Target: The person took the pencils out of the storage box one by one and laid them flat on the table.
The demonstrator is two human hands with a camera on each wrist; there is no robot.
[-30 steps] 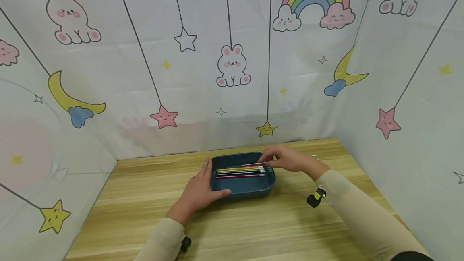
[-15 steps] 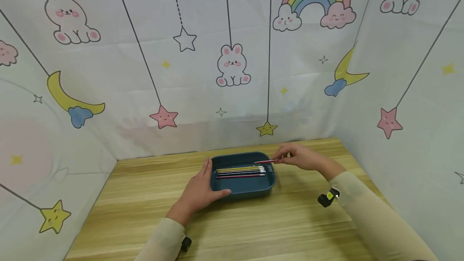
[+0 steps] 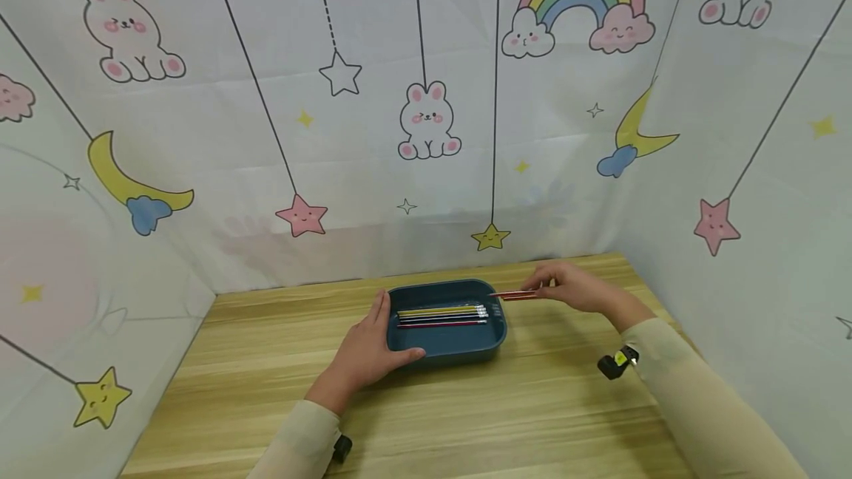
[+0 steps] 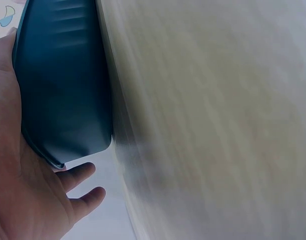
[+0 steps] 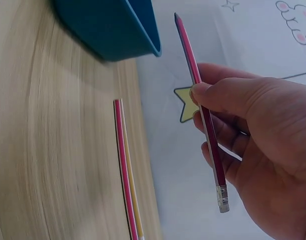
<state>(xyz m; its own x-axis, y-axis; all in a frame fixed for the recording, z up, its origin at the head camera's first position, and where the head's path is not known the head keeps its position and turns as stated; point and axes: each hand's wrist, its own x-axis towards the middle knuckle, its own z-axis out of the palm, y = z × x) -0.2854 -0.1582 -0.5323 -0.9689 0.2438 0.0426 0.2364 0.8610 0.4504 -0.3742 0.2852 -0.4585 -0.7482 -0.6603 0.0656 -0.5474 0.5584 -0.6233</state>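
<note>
A white curtain [image 3: 253, 168], printed with rabbits, stars and moons, stands along the far, left and right edges of the wood-grain table [image 3: 426, 427]. Near the middle of the table's far edge sits my blue tray [image 3: 439, 344]. My left hand [image 3: 362, 350] is spread against it, fingers straight along its left edge, thumb reaching past its near left corner. My right hand [image 3: 574, 287] is raised between the tray and the table's far right corner, pinching a red pencil [image 5: 207, 122] between thumb and fingers, its point towards the tray's far right corner. In the tray lies a row of pencils [image 3: 442, 316], silver ends to the right edge, yellow farthest and red nearest. More pencils [image 5: 124, 170], red and yellow, lie right of the tray, along the table's far edge.
</note>
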